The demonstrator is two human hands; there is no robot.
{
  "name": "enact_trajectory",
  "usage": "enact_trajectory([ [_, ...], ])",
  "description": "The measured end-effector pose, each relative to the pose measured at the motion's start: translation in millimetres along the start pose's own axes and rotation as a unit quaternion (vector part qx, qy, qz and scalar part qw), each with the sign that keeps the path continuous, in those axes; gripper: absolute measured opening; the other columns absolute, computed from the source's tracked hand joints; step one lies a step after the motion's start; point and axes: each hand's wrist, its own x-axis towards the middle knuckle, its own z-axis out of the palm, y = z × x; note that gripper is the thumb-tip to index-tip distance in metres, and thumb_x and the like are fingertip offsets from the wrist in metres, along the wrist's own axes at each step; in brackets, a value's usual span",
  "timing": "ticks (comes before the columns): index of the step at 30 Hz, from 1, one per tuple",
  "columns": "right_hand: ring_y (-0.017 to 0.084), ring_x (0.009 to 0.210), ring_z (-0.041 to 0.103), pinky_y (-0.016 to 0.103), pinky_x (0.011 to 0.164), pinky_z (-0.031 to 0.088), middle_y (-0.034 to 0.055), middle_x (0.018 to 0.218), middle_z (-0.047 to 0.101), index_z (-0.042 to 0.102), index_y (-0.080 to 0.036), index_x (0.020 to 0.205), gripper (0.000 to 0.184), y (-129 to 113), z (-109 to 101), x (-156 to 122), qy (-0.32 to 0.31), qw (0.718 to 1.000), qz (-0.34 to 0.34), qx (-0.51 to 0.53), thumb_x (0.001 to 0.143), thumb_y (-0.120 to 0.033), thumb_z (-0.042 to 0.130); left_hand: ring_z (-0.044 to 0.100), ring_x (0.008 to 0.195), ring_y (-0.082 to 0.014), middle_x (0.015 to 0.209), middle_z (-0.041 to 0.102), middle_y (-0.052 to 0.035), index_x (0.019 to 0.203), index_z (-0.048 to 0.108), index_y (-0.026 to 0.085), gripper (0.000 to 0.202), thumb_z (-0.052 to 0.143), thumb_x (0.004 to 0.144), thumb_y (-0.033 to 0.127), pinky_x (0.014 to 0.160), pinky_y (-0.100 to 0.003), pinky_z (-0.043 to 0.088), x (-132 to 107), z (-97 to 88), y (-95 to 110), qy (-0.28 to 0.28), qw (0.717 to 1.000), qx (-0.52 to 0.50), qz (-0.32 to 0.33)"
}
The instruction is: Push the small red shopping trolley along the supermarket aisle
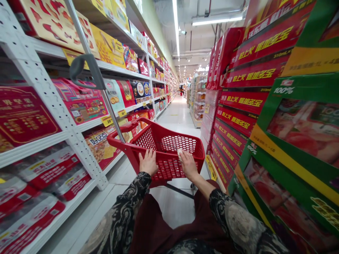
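Observation:
A red plastic shopping cart (168, 171) with a perforated basket stands right before me, side-on. My left hand (148, 163) is on its near rim, fingers curled over the top edge. Farther right along the same rim lies my right hand (189, 165), its fingers also bent over the edge. A small white crumpled thing (180, 153) shows at that hand's fingers, pressed against the rim; its kind is unclear. From the cart's left end a metal pole (112, 112) rises, bearing a grey loop handle (92, 70). The palm sides of both hands are hidden.
White shelves (58, 116) with boxed snacks and yellow price tags run along the left. Shrink-wrapped bottle packs (53, 165) fill the lower shelf. Stacked red drink cartons (235, 120) and green juice boxes (299, 141) stand close on the right. The tiled aisle (178, 113) stretches ahead.

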Motion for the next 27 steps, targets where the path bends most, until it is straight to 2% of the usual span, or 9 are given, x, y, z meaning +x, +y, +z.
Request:
enact_trajectory([
  [2, 0.023, 0.129, 0.031, 0.045, 0.104, 0.028, 0.0126, 0.136, 0.044, 0.049, -0.014, 0.126, 0.049, -4.0, -0.4, 2.1, -0.007, 1.000, -0.014, 0.004, 0.079, -0.005, 0.038, 0.018, 0.136, -0.0285, 0.147, 0.026, -0.0111, 0.136, 0.033, 0.016, 0.068, 0.047, 0.071, 0.028, 0.107, -0.060, 0.012, -1.3, -0.3, 0.0, 0.000, 1.000, 0.000, 0.001],
  [4, 0.023, 0.128, 0.033, 0.044, 0.104, 0.029, 0.0116, 0.135, 0.045, 0.049, -0.015, 0.126, 0.049, 2.6, -4.1, -0.4, -0.013, 1.000, -0.011, -0.004, 0.080, -0.006, 0.039, 0.018, 0.137, -0.0283, 0.148, 0.026, -0.0111, 0.136, 0.033, 0.016, 0.067, 0.047, 0.072, 0.028, 0.107, -0.060, 0.012, -2.7, -0.8, 0.0, 0.000, 1.000, -0.001, 0.003],
  [10, 0.026, 0.125, 0.037, 0.045, 0.101, 0.031, 0.0122, 0.132, 0.048, 0.049, -0.013, 0.127, 0.048, 51.5, -20.9, -21.9, 0.007, 0.995, 0.080, -0.051, 0.081, -0.009, 0.038, 0.019, 0.136, -0.0277, 0.148, 0.026, -0.0114, 0.136, 0.034, 0.017, 0.066, 0.047, 0.073, 0.029, 0.107, -0.059, 0.011, -4.4, -1.3, 1.5, 0.002, 1.000, -0.010, 0.002],
  [12, 0.026, 0.125, 0.037, 0.044, 0.102, 0.031, 0.0128, 0.132, 0.048, 0.047, -0.012, 0.128, 0.049, 59.6, -22.0, -26.5, 0.020, 0.994, 0.091, -0.052, 0.080, -0.009, 0.038, 0.018, 0.136, -0.0277, 0.148, 0.025, -0.0116, 0.136, 0.034, 0.016, 0.066, 0.047, 0.072, 0.028, 0.107, -0.059, 0.011, -4.4, -1.4, 2.6, 0.001, 1.000, -0.011, 0.000],
  [15, 0.025, 0.126, 0.036, 0.044, 0.103, 0.031, 0.0123, 0.133, 0.047, 0.047, -0.012, 0.128, 0.051, 52.1, -16.5, -24.5, 0.029, 0.996, 0.076, -0.035, 0.078, -0.008, 0.038, 0.018, 0.137, -0.0284, 0.148, 0.025, -0.0120, 0.136, 0.033, 0.013, 0.067, 0.045, 0.072, 0.028, 0.107, -0.060, 0.012, -4.3, -2.3, 3.6, -0.001, 1.000, -0.005, -0.003],
  [22, 0.026, 0.127, 0.034, 0.043, 0.104, 0.029, 0.0135, 0.136, 0.044, 0.048, -0.010, 0.127, 0.050, -6.3, -0.2, 4.1, -0.007, 1.000, 0.009, 0.010, 0.078, -0.009, 0.040, 0.019, 0.136, -0.0281, 0.147, 0.026, -0.0133, 0.136, 0.032, 0.011, 0.069, 0.047, 0.071, 0.029, 0.107, -0.060, 0.013, -3.2, -1.6, 8.4, 0.000, 1.000, 0.003, -0.013],
  [24, 0.026, 0.127, 0.034, 0.043, 0.104, 0.029, 0.0137, 0.136, 0.044, 0.048, -0.010, 0.128, 0.050, -9.5, -1.2, 7.1, -0.020, 1.000, 0.011, 0.005, 0.078, -0.009, 0.041, 0.019, 0.136, -0.0278, 0.148, 0.025, -0.0135, 0.136, 0.032, 0.012, 0.068, 0.047, 0.072, 0.029, 0.107, -0.059, 0.013, -4.7, 1.3, 14.8, 0.002, 1.000, -0.003, -0.007],
  [27, 0.026, 0.127, 0.035, 0.044, 0.103, 0.030, 0.0133, 0.135, 0.045, 0.048, -0.010, 0.128, 0.051, 6.5, -7.9, 2.7, -0.030, 0.998, 0.045, -0.015, 0.077, -0.009, 0.041, 0.017, 0.137, -0.0267, 0.148, 0.022, -0.0126, 0.136, 0.032, 0.013, 0.066, 0.046, 0.073, 0.028, 0.107, -0.058, 0.013, -8.3, 6.8, 23.9, 0.000, 1.000, -0.011, 0.018],
])
